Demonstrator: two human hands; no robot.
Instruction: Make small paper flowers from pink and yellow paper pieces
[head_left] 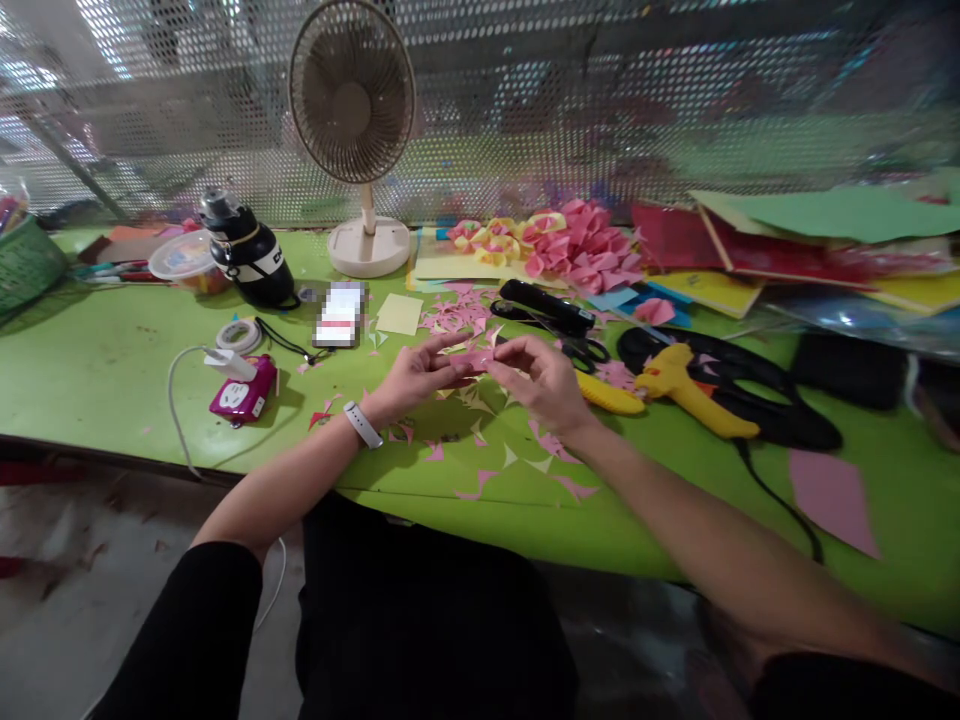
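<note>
Between my two hands, just above the green table point(420, 480), is a small piece of pink paper point(474, 360). My left hand point(427, 375) pinches its left end, the thumb below and the fingers stretched along it. At the other end, the thumb and fingertips of my right hand point(541, 382) close on the same paper. Pink and cream paper scraps point(480, 485) lie on the table beneath and in front of the hands. Scissors point(585, 352) and a black stapler point(546, 306) rest just beyond my right hand.
A yellow glue gun point(694, 390) with a black cord lies to the right. Folded pink paper flowers point(581, 245) are piled at the back, near a fan point(367, 250). Further left are a phone point(340, 315), a black bottle point(251, 260) and a purple power adapter point(244, 392).
</note>
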